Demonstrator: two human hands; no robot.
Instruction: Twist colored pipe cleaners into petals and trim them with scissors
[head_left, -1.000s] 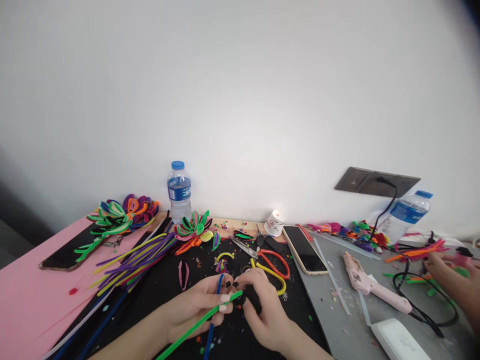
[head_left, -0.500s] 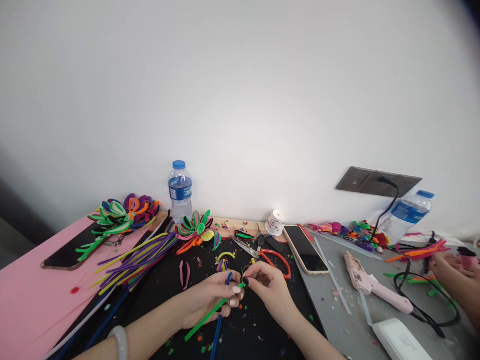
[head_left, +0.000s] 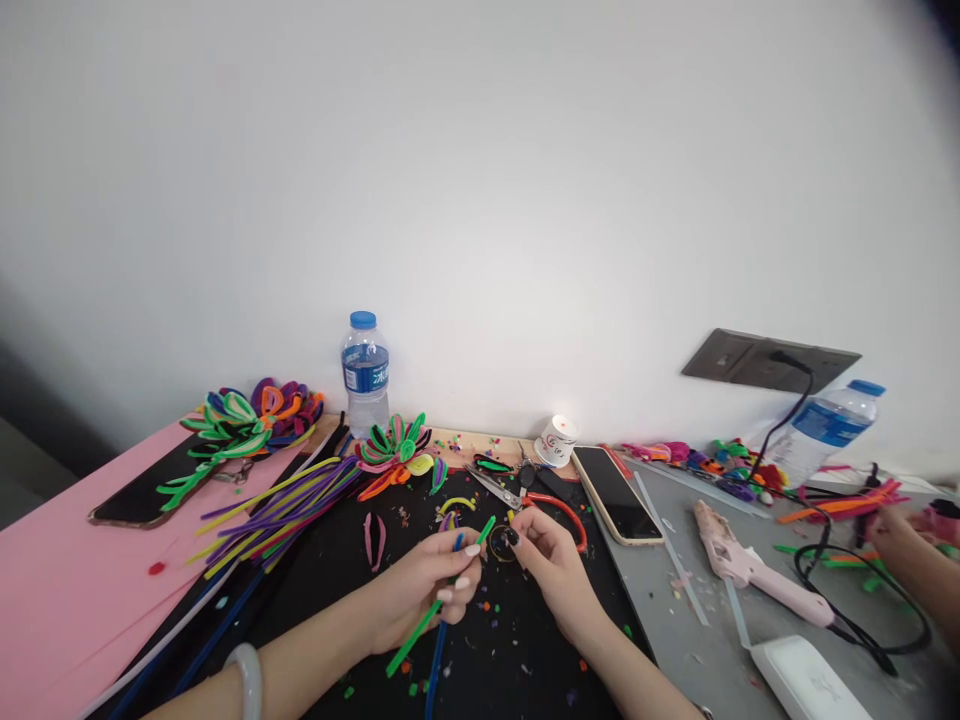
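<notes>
My left hand (head_left: 439, 580) pinches a green pipe cleaner (head_left: 411, 640) that slants up between thumb and fingers. A blue pipe cleaner (head_left: 436, 665) also passes through this hand and hangs down. My right hand (head_left: 551, 560) is closed at the fingertips on a thin, gold-coloured wire loop (head_left: 495, 553), just right of the green tip and apart from it. Behind the hands lie orange-handled scissors (head_left: 555, 508) with blades open. A pink-and-black pipe cleaner petal (head_left: 374, 541) rests left of them, and a green-and-pink pipe cleaner flower (head_left: 394, 447) lies farther back.
Pipe cleaner bundle (head_left: 285, 510), dark phone (head_left: 142, 485) and bottle (head_left: 365, 375) stand left. A paper cup (head_left: 556, 441), phone (head_left: 619, 497) and pink glue gun (head_left: 765, 580) with black cord lie right. Another person's hand (head_left: 904, 540) works at far right.
My right hand has drawn away from the green pipe cleaner's tip to the right, with the wire loop in its fingers. The left hand keeps both pipe cleaners. The view shifted slightly.
</notes>
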